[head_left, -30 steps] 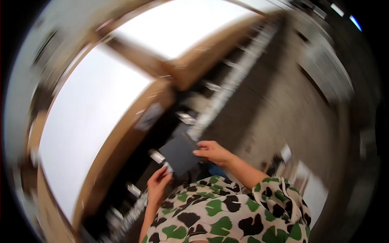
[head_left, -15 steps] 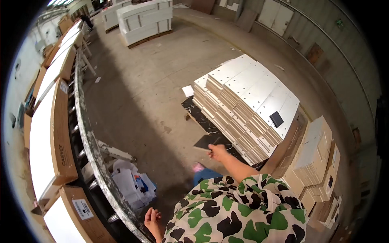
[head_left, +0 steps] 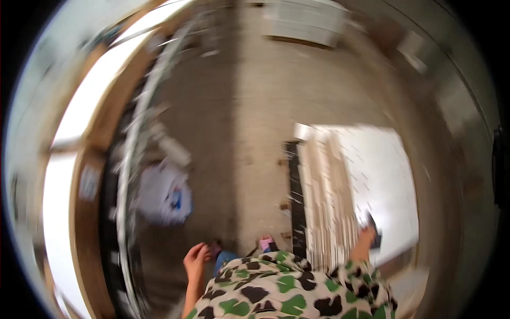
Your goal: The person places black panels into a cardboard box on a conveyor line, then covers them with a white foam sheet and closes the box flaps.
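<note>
My right hand (head_left: 364, 234) reaches over the stack of white boards (head_left: 378, 175) on the right. It grips a dark flat piece (head_left: 376, 239), held at the top of the stack. Motion blur hides whether a second dark piece lies beneath it. Low in the middle, my left hand (head_left: 196, 255) hangs in the air with its fingers curled, and nothing shows in them. The boards' layered brown edges face me on their left side, with a black marbled panel (head_left: 297, 196) under them.
Along the left runs a roller conveyor (head_left: 126, 196) with long white-topped cartons (head_left: 59, 204). A white bag of scraps (head_left: 164, 196) lies beside it on the floor. A wrapped white pallet load (head_left: 305, 21) stands far ahead. My pink shoes (head_left: 265, 242) show below.
My view has swung to the right, and the picture is now blurred. My right hand has moved from beside the stack to over its top, with the dark flat piece.
</note>
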